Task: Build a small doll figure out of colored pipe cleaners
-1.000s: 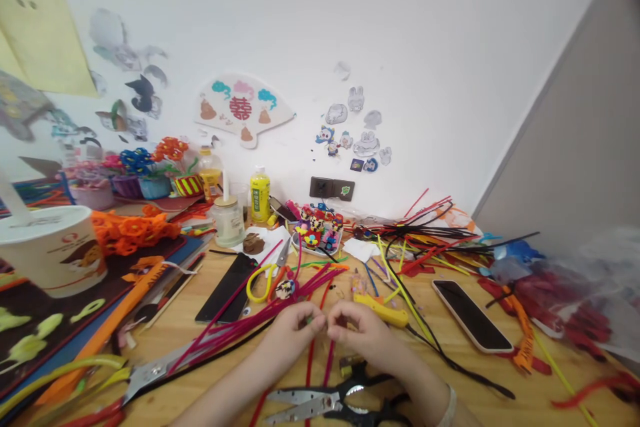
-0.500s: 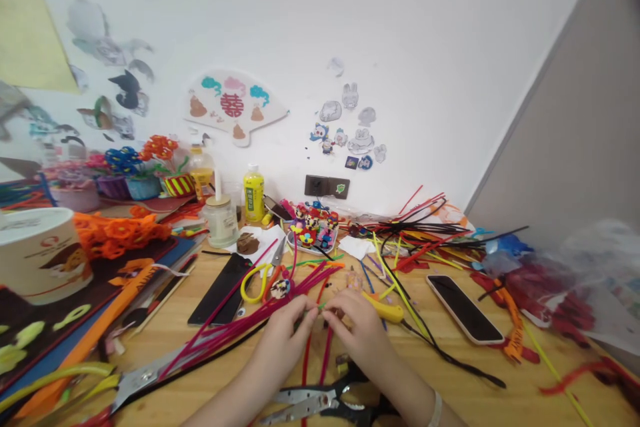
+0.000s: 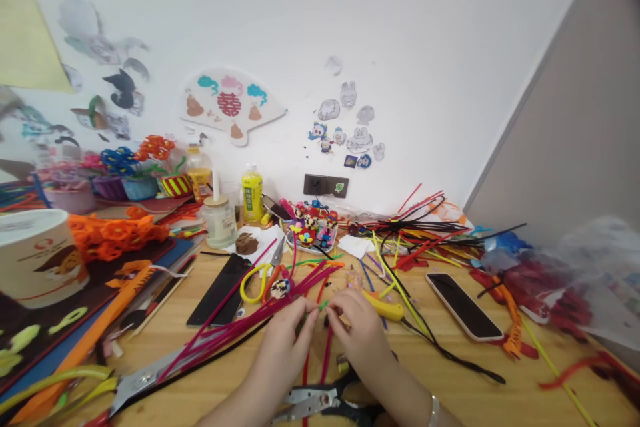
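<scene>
Pinched between the fingertips of both hands is a short green piece of pipe cleaner (image 3: 323, 305), mostly covered by the fingers. My left hand (image 3: 293, 333) closes on its left end, and my right hand (image 3: 353, 320) on its other end. Below my wrists lie black-handled pliers or shears (image 3: 320, 403), partly hidden by the right forearm. A bundle of magenta pipe cleaners (image 3: 235, 330) runs beside my left hand, with a small round figure head (image 3: 279, 288) at its upper end. A yellow-handled glue gun (image 3: 384, 307) sits just right of my right hand.
Large scissors (image 3: 145, 379) lie at lower left, near a paper cup (image 3: 43, 257). A phone (image 3: 465, 307) rests at right. Behind are a tray of small figures (image 3: 313, 227), a yellow bottle (image 3: 253, 193), a glass jar (image 3: 220, 223) and heaped pipe cleaners (image 3: 425, 230).
The fingertips have shifted slightly and a little more of the green piece shows between them. Both hands stay in nearly the same place; the view has moved a little.
</scene>
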Demonstrator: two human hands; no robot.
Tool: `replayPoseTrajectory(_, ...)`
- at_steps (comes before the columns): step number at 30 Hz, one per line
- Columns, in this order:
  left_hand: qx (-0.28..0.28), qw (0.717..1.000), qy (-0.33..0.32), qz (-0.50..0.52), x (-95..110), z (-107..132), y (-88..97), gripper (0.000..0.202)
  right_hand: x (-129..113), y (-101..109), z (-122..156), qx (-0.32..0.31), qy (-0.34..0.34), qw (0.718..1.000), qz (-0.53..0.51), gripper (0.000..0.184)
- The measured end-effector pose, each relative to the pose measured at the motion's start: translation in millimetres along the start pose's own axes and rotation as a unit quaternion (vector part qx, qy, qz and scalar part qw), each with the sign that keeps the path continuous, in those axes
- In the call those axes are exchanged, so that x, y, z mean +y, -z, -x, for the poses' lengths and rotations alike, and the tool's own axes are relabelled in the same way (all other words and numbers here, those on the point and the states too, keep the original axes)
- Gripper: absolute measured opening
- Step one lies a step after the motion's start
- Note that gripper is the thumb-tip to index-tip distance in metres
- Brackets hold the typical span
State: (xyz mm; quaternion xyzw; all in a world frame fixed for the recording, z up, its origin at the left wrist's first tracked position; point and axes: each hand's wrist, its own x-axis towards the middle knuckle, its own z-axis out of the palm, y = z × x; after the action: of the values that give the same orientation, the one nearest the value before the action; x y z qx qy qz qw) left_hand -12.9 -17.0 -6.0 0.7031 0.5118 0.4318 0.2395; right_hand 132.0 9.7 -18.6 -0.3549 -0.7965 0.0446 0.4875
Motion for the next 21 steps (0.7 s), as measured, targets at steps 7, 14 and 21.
replayPoseTrajectory(7, 0.035, 0.999, 0.016, -0.014, -0.2, -1.2, 1.7, 0.021, -1.0, -5.9, -3.8, 0.004, -0.263, 0.93, -0.257, 0.012)
replayPoseTrajectory(14, 0.037, 0.998, -0.005, -0.041, 1.2, 0.4, 2.6, 0.021, -0.1, 1.6, -12.7, -0.124, -0.377, 0.818, -0.416, 0.033)
replayPoseTrajectory(21, 0.029, 0.998, -0.025, -0.045, -5.1, 2.9, -3.3, 0.021, -13.2, -2.0, -11.3, -0.06, -0.447, 0.743, -0.494, 0.026)
